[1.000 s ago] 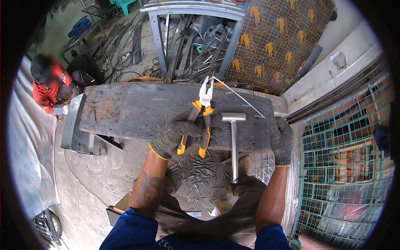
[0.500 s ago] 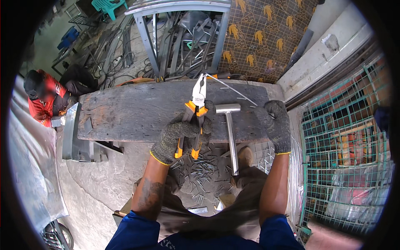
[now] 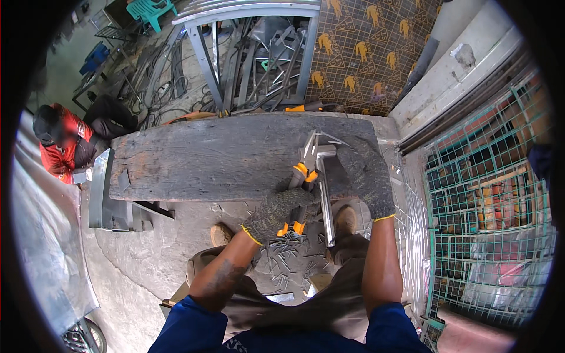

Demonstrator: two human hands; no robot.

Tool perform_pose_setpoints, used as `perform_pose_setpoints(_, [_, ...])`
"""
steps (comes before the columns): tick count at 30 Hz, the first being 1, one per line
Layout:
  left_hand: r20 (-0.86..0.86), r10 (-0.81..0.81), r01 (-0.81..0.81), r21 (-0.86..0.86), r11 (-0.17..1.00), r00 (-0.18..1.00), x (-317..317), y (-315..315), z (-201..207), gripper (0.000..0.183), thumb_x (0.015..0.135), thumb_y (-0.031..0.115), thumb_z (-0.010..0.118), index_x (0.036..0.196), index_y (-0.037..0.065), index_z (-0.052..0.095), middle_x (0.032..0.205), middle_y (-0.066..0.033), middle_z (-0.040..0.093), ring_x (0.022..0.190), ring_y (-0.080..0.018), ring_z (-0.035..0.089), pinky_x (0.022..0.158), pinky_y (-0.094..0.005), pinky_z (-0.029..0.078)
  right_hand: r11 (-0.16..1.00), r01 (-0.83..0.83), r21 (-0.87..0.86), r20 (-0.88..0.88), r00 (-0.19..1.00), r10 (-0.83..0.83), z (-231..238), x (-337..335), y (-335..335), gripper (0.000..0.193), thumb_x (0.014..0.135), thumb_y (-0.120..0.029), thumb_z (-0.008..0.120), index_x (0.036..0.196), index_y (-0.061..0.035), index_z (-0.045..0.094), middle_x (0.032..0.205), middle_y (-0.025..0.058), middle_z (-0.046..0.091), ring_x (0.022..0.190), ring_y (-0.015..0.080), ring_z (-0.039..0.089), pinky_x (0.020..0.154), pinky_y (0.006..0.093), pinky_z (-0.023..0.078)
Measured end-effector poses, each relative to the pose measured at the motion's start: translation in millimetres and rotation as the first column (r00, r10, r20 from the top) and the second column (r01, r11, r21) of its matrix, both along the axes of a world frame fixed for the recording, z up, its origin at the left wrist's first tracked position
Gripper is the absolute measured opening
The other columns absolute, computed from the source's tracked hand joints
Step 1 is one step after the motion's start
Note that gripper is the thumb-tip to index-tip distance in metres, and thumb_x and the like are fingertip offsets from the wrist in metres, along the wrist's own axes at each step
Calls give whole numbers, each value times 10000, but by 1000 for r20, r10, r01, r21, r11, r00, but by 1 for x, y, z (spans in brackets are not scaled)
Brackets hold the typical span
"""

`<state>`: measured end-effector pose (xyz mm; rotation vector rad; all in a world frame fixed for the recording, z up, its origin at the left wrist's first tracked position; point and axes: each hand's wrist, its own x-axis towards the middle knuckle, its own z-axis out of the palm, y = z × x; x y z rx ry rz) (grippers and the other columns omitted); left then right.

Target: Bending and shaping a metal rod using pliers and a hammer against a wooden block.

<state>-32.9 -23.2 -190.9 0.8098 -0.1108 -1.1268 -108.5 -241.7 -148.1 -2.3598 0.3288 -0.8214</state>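
My left hand (image 3: 285, 207), in a dark knitted glove with a yellow cuff, is closed round the pliers (image 3: 310, 157). Their orange-and-black handles run down through my fist, and the silver jaws point up over the plank bench. A thin metal rod (image 3: 334, 139) reaches from beside the jaws to my right hand (image 3: 371, 179). That hand, gloved alike, is curled over the rod's far end, its fingertips partly hidden. Between my hands a T-shaped metal hammer (image 3: 327, 206) lies with its head on the bench and its handle jutting past the near edge.
The dark wooden bench (image 3: 206, 156) spans the middle. Several short cut rods (image 3: 282, 259) litter the floor by my boots. At the left a person in red (image 3: 62, 141) crouches. A green wire grille (image 3: 482, 206) stands at the right, a metal frame (image 3: 203, 59) beyond the bench.
The pliers have moved right and nearer to me, over the hammer head. My right hand has come left toward them, and the rod lies closer in, with less of it showing.
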Motion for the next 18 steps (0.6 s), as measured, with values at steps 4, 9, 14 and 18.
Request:
perform_pose_setpoints(4, [-9,-74,74,-5,997,997,-3,2,15,340,857,95,697,1177,13,618,1042,-72,683,902,-169,685,729,-278,565,998,2,58,-54,999,1,11,-2,6,238,908,-195,670,1079,-31,678,1062,163,682,1003,331,643,898,391,491])
perform_pose_setpoints(9, [-71,-138,140,28,990,988,-5,-4,-1,372,874,89,641,1223,-10,556,1008,-129,669,909,-252,689,757,-328,573,982,-32,189,-41,998,40,18,-10,11,224,910,-189,670,1058,-20,681,1038,164,687,974,315,651,862,377,501])
perform_pose_setpoints(14, [-306,-240,196,-166,966,921,0,-5,-10,375,902,160,658,1230,7,559,1002,-119,668,901,-228,687,783,-335,580,991,-40,126,-73,996,49,5,-13,-3,183,884,-137,704,1028,-24,687,992,129,694,891,271,658,801,356,506])
perform_pose_setpoints(18, [-134,-192,190,-26,981,972,-3,-2,22,346,921,222,662,1207,40,588,1000,-83,662,871,-182,672,745,-311,567,995,-88,52,-40,995,90,10,-11,-1,172,895,-131,700,1018,-12,687,967,116,691,867,240,655,789,342,508])
